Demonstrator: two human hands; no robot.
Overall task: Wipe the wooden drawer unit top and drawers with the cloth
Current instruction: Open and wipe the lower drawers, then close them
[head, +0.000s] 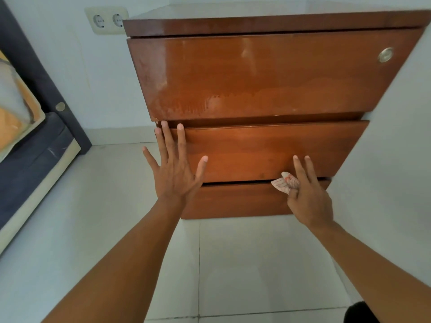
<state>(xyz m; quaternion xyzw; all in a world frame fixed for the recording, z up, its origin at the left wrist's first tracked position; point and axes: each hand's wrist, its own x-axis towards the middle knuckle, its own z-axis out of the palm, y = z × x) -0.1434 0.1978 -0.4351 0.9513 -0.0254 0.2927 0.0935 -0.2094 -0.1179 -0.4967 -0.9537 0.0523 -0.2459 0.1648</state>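
The wooden drawer unit (256,75) fills the upper middle, with three glossy brown drawer fronts under a thin top edge. Wet streaks mark the top drawer's lower part. My left hand (173,170) lies flat with fingers spread on the left end of the middle drawer (251,152). My right hand (307,197) is at the gap between the middle and bottom drawer (233,201), two fingers stretched onto the middle front. A small crumpled white and red cloth (285,183) is pinched between its thumb and fingers.
A round metal lock (385,54) sits at the top drawer's right. A double wall socket (107,20) is left of the unit. A dark bed frame with a mattress (25,127) stands at the left. A white wall (396,148) closes the right side; pale floor tiles (233,264) lie below.
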